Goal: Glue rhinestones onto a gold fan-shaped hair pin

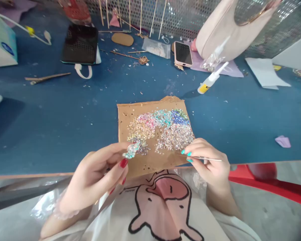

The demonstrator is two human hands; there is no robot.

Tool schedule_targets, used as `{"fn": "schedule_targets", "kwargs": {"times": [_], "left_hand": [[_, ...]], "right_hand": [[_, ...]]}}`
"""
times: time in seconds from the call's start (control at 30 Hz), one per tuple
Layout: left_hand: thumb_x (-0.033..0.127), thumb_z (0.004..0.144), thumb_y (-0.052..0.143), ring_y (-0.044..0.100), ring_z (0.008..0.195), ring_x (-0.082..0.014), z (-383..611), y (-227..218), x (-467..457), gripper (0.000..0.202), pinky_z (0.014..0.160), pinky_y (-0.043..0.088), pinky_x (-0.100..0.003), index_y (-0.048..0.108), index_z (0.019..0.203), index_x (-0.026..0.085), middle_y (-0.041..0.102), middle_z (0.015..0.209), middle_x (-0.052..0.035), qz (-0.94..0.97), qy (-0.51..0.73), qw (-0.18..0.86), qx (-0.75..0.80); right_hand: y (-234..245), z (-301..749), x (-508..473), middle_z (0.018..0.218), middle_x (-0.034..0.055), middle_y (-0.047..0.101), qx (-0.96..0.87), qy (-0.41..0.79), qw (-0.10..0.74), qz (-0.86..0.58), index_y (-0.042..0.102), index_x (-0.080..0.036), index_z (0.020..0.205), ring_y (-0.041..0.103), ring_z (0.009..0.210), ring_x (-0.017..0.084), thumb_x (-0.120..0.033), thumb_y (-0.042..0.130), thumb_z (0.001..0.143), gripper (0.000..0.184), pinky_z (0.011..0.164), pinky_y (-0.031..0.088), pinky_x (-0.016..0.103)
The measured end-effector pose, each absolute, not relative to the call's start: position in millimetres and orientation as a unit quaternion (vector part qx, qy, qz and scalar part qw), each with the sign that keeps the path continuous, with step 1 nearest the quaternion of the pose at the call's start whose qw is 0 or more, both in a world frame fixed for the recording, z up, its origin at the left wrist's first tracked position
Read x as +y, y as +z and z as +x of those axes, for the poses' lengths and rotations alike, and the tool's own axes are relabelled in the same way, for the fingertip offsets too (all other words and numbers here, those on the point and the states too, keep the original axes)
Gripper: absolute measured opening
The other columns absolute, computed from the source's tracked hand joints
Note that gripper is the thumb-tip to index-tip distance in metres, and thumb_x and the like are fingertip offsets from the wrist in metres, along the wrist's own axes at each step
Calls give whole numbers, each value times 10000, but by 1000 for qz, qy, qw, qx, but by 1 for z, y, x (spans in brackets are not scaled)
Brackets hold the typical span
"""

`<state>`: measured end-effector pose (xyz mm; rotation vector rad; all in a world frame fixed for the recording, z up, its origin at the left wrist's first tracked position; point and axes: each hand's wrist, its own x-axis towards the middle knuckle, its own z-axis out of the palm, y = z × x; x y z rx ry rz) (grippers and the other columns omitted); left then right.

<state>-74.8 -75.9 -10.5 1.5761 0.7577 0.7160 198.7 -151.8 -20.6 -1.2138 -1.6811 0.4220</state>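
My left hand (101, 170) is closed, pinching a small ornament covered in teal and clear rhinestones (131, 150) between thumb and forefinger, over the left front of a cardboard sheet (140, 170). In my right hand (207, 160) a thin metal needle-like tool (207, 158) is pinched, its tip pointing left above the cardboard. On the sheet lie loose rhinestones sorted by colour: a large clear heap (175, 137), with yellow, pink, turquoise, blue and green patches around it. The tool's tip is close to the clear heap; whether it touches a stone I cannot tell.
Behind the cardboard stand a small glue bottle (208, 83), a pink-edged phone (183, 54) and a white handbag (215, 33). A dark phone (80, 45), tweezers (47, 77) and a tissue pack (2, 42) lie to the left. Thin sticks (141, 16) rise at the back.
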Motion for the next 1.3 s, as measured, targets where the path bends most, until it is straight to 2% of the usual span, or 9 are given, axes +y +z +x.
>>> {"fn": "schedule_targets", "kwargs": {"times": [0.13,0.3,0.57,0.8,1.1,1.3], "left_hand": [[198,980,396,412,361,-31,-73,-7,-76,265,369,347,-103,516,1209,255,512,537,67,667,286,605,327],[201,973,413,382,344,-26,-72,-9,-79,265,356,321,-107,528,1198,279,508,537,77,647,318,598,349],[168,966,412,409,370,-24,-74,-11,-77,275,392,359,-107,513,1217,215,514,543,72,673,309,592,318],[163,969,398,436,380,-22,-75,-12,-76,267,412,380,-94,509,1204,222,499,516,78,681,309,587,310],[168,972,378,425,365,-17,-75,-12,-75,277,411,382,-96,505,1206,242,508,538,82,694,298,577,312],[152,967,384,446,365,-23,-75,-13,-75,287,410,390,-102,494,1221,231,521,538,78,704,294,572,301]], "right_hand": [[-21,200,-151,804,28,689,-700,174,474,-505,622,-206,898,642,743,173,7,622,740,265,701,486,364],[-22,197,-152,791,17,696,-688,157,488,-514,628,-218,871,652,721,175,-18,626,749,234,705,487,366],[-25,196,-154,810,24,680,-677,163,493,-522,627,-218,891,631,751,172,8,623,750,267,709,487,373],[-25,196,-154,817,22,679,-670,173,498,-523,629,-217,891,622,754,165,41,616,743,297,709,484,371],[-25,195,-155,821,21,691,-680,170,504,-505,639,-216,907,630,741,165,35,615,749,297,707,482,373],[-26,192,-154,771,5,698,-672,148,513,-513,648,-238,882,627,684,165,-22,641,757,250,678,482,372]]}}
